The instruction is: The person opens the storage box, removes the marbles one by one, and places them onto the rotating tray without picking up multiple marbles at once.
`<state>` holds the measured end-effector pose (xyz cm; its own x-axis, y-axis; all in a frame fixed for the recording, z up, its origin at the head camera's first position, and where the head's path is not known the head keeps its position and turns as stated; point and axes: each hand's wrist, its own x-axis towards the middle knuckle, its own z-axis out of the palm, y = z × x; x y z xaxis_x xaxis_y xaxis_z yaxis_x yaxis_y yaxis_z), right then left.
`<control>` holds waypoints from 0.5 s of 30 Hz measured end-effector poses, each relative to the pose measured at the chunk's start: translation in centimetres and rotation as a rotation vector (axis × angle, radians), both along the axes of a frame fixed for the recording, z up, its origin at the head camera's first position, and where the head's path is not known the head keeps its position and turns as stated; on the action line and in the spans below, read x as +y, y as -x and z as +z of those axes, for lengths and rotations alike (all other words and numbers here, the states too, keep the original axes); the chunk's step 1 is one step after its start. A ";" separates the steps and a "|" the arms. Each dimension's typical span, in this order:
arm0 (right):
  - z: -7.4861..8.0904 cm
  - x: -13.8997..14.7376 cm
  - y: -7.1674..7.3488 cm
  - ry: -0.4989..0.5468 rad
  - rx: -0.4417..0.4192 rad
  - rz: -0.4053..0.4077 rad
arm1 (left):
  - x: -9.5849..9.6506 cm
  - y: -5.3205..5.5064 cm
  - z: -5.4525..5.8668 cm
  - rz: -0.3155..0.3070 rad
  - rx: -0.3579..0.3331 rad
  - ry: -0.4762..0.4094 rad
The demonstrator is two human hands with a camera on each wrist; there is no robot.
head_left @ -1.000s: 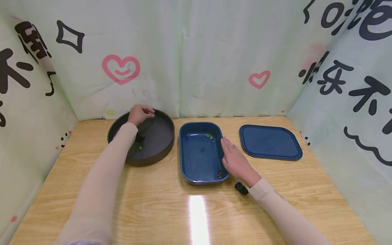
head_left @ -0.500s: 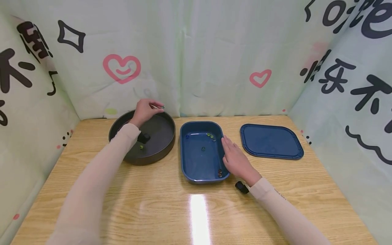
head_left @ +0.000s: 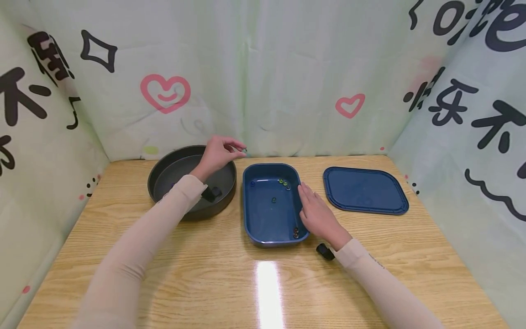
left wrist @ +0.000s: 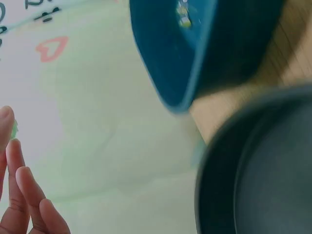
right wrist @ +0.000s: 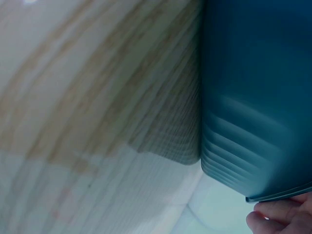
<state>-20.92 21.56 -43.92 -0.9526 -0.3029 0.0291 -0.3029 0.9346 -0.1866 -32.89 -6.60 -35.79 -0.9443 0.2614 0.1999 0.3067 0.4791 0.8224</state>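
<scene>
My left hand (head_left: 218, 155) pinches a green glass marble (head_left: 244, 150) between thumb and fingertips, above the right rim of a round dark pan (head_left: 164, 167). The left wrist view shows the same marble (left wrist: 14, 129) at the fingertips. To the right of the pan stands a deep blue rectangular box (head_left: 256, 219), with several glass marbles on its floor, among them yellow-green ones (head_left: 283, 182) and brownish ones (head_left: 296, 232). Straight fingers of my right hand (head_left: 320, 217) rest along the box's right side, at its rim. The left forearm hides part of the pan's inside.
A blue lid (head_left: 365, 190) lies flat on the wooden table (head_left: 213, 278), right of the box. Printed cloth (head_left: 287, 91) hangs along the back and both sides. A black wrist camera (head_left: 325, 252) sits by the right wrist.
My left hand has lifted the marble from over the pan and carried it rightward toward the blue box. The right hand has stayed against the box.
</scene>
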 end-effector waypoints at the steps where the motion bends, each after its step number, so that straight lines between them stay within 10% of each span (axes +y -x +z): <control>1: 0.0 0.0 0.0 0.001 0.000 0.000 | 0.3 -0.2 0.0 -0.006 -0.009 -0.006; 15: 0.0 0.0 0.0 0.003 0.007 0.002 | 4.0 -1.5 -1.2 -0.057 -0.064 -0.122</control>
